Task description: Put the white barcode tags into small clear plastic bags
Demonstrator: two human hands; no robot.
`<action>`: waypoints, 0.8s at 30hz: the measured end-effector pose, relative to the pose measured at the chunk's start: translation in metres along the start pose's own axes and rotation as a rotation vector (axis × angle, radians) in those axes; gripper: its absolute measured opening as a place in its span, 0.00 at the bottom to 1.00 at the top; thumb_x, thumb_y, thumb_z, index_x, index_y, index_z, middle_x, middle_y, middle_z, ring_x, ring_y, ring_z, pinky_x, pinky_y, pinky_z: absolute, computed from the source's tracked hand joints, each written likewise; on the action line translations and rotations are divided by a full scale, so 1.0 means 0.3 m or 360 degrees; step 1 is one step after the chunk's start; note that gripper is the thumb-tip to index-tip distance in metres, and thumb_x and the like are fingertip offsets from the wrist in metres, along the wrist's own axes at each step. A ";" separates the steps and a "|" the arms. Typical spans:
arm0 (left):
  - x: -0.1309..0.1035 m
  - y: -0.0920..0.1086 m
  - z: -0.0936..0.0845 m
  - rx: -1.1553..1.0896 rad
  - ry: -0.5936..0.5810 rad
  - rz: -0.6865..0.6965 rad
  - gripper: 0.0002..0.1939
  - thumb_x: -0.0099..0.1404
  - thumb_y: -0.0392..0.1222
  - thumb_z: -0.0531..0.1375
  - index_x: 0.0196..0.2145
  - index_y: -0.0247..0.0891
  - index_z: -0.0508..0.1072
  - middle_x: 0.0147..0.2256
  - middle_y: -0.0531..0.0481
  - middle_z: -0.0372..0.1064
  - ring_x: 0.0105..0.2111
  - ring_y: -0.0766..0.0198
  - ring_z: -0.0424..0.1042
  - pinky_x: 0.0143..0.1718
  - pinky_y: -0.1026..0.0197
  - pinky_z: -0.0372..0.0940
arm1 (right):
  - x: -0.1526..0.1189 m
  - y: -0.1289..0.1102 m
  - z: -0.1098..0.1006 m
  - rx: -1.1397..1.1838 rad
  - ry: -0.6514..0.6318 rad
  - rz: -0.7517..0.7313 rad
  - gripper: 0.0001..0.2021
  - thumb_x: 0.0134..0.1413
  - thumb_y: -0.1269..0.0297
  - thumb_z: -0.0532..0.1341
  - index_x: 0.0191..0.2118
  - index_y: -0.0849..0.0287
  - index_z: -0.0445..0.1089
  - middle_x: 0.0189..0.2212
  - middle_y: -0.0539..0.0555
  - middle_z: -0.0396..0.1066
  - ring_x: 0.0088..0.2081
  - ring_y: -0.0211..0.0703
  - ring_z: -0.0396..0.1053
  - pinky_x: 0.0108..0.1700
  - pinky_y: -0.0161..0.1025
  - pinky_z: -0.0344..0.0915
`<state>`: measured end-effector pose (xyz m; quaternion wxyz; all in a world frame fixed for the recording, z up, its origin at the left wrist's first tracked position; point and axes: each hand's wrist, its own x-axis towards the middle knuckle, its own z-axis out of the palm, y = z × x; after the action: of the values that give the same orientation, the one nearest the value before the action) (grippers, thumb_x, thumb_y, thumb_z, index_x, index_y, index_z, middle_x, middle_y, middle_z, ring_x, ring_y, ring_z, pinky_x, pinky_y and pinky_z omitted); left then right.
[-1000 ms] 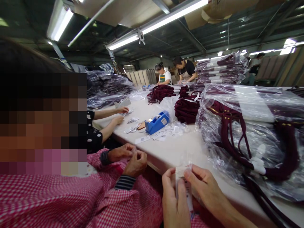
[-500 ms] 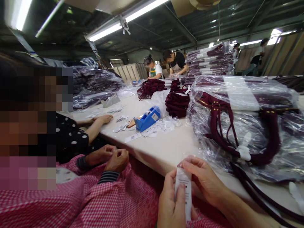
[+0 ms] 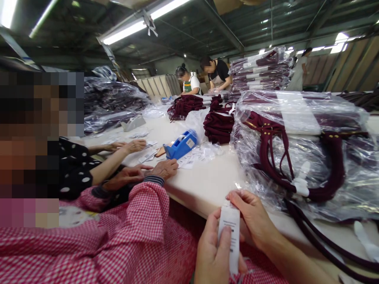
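Note:
A narrow white label point(image 3: 233, 219) with dark printed lines stands nearly upright low in the view, over the table's near edge. My left hand point(image 3: 211, 250) is closed around its lower part, with the thumb pressed on the printed face. At the label's top end, the thumb and fingers of my right hand point(image 3: 254, 213) pinch together; a bit of clear film seems to show there. Just beyond my right hand lies a burgundy bag point(image 3: 268, 157) in clear plastic, its thick handle wrapped in white.
A blue tape dispenser point(image 3: 182, 145) stands among scattered white labels point(image 3: 204, 154) on the pale table point(image 3: 207, 183). Left of me, a co-worker in a pink checked sleeve point(image 3: 148, 205) reaches onto the tabletop. Bagged burgundy goods point(image 3: 257, 73) are stacked farther back.
The neighbour's hands have gone from pinching together in front of the body to resting at the table edge by the labels. My hands keep the same hold on the label.

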<state>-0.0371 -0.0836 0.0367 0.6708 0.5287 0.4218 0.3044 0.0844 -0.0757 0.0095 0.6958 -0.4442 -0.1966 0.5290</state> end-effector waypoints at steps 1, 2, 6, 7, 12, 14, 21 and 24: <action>0.001 -0.003 0.001 -0.0004 0.0008 0.0001 0.23 0.64 0.51 0.56 0.54 0.42 0.61 0.27 0.52 0.73 0.12 0.70 0.67 0.13 0.70 0.57 | 0.000 0.003 0.001 -0.0011 0.0032 -0.0012 0.14 0.48 0.53 0.67 0.29 0.60 0.70 0.20 0.46 0.64 0.21 0.33 0.60 0.23 0.31 0.56; 0.003 -0.006 0.002 -0.0009 0.0018 0.0001 0.24 0.63 0.51 0.56 0.55 0.41 0.61 0.27 0.52 0.73 0.12 0.70 0.66 0.13 0.70 0.57 | 0.001 0.005 0.001 -0.0030 0.0062 -0.0028 0.15 0.48 0.53 0.67 0.29 0.60 0.70 0.20 0.46 0.64 0.22 0.33 0.60 0.23 0.31 0.56; 0.007 -0.010 0.003 -0.0033 0.0051 -0.0001 0.25 0.63 0.53 0.57 0.54 0.41 0.61 0.27 0.51 0.73 0.12 0.70 0.66 0.13 0.70 0.56 | 0.015 -0.004 0.000 -0.0211 0.0130 -0.0127 0.16 0.50 0.50 0.65 0.31 0.60 0.70 0.20 0.45 0.64 0.22 0.34 0.60 0.24 0.31 0.56; 0.006 -0.009 0.001 -0.0031 0.0062 0.0001 0.24 0.63 0.53 0.57 0.53 0.41 0.62 0.27 0.52 0.73 0.12 0.70 0.66 0.13 0.70 0.56 | 0.021 -0.009 -0.003 -0.0263 0.0132 -0.0153 0.16 0.50 0.50 0.64 0.31 0.60 0.70 0.19 0.45 0.64 0.22 0.34 0.60 0.24 0.32 0.56; 0.002 -0.007 -0.048 -0.0127 0.0102 0.0010 0.16 0.60 0.50 0.61 0.42 0.40 0.67 0.25 0.51 0.74 0.16 0.69 0.67 0.19 0.69 0.60 | 0.057 -0.051 -0.021 -0.0393 0.0057 -0.0138 0.16 0.53 0.50 0.61 0.30 0.59 0.69 0.15 0.44 0.62 0.19 0.34 0.58 0.24 0.33 0.55; 0.019 -0.010 -0.081 -0.0180 0.0076 -0.0003 0.15 0.59 0.50 0.62 0.39 0.39 0.68 0.26 0.50 0.74 0.18 0.69 0.68 0.19 0.70 0.59 | 0.075 -0.077 -0.025 -0.0480 -0.0002 -0.0112 0.15 0.53 0.51 0.60 0.29 0.59 0.69 0.16 0.45 0.63 0.20 0.35 0.60 0.24 0.33 0.56; 0.272 0.023 -0.186 0.0707 0.0140 0.0228 0.10 0.60 0.44 0.55 0.34 0.36 0.72 0.27 0.52 0.71 0.24 0.65 0.66 0.26 0.66 0.60 | 0.225 -0.195 -0.018 -0.0868 -0.0263 -0.0085 0.13 0.47 0.55 0.65 0.23 0.60 0.69 0.17 0.45 0.63 0.21 0.33 0.57 0.23 0.33 0.50; 0.423 0.043 -0.198 0.0911 0.0143 0.0283 0.06 0.56 0.38 0.56 0.27 0.37 0.73 0.23 0.53 0.69 0.23 0.64 0.65 0.27 0.64 0.59 | 0.294 -0.219 -0.022 -0.0838 -0.0293 -0.0016 0.15 0.46 0.52 0.65 0.26 0.61 0.70 0.17 0.45 0.63 0.19 0.31 0.57 0.22 0.32 0.48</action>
<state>-0.0312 0.0549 0.0131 0.4461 0.7169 0.4718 0.2538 0.1583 -0.0010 0.0430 0.5383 -0.5588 -0.3918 0.4945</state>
